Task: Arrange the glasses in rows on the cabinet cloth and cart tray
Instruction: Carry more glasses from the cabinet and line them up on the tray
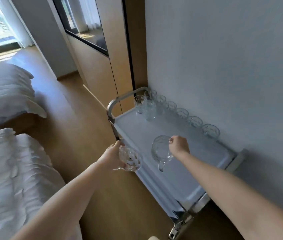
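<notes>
A pale blue cart tray (170, 177) stands against the white wall. Several clear glasses (195, 121) line its far edge beside the wall, and two taller glasses (140, 103) stand at the far left corner. My right hand (178, 144) pinches the rim of a clear handled glass (160, 151), held tilted just above the tray's middle. Over the tray's near edge, my left hand (114, 155) grips a second faceted glass (130, 159).
The cart has a metal handle (118, 103) at its far end and a chrome frame (182, 217) at the near end. Two beds with white bedding (11, 170) lie left across a strip of wood floor. A wooden wardrobe (101, 71) stands beyond the cart.
</notes>
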A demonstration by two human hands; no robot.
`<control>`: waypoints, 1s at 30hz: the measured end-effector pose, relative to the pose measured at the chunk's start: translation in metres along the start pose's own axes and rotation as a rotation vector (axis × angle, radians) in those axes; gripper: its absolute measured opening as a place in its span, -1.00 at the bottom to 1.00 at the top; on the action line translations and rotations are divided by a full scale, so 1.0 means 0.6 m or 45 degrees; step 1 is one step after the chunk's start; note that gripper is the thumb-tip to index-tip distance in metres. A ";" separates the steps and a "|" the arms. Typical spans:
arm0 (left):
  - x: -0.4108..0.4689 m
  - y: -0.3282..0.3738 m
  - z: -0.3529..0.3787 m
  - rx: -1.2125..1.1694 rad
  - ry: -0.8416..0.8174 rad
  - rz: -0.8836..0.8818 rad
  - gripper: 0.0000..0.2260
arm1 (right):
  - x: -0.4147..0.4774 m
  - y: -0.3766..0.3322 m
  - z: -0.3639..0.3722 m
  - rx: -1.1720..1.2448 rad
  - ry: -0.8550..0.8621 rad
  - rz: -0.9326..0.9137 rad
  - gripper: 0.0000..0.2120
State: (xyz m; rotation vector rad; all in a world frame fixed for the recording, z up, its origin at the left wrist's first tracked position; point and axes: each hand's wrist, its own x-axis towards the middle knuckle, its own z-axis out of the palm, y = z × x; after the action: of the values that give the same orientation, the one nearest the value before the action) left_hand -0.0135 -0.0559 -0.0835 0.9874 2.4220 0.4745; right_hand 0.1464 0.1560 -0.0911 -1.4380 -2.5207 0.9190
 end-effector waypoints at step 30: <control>0.669 0.008 -0.025 0.534 -0.881 0.547 -0.20 | 0.437 -0.029 0.144 0.230 0.109 0.876 -0.72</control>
State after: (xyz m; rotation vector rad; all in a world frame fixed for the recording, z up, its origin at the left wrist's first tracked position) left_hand -0.2699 0.2345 -0.1886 1.5504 1.7036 -0.2387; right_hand -0.0424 0.3227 -0.2051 -2.2603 -1.8206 1.0922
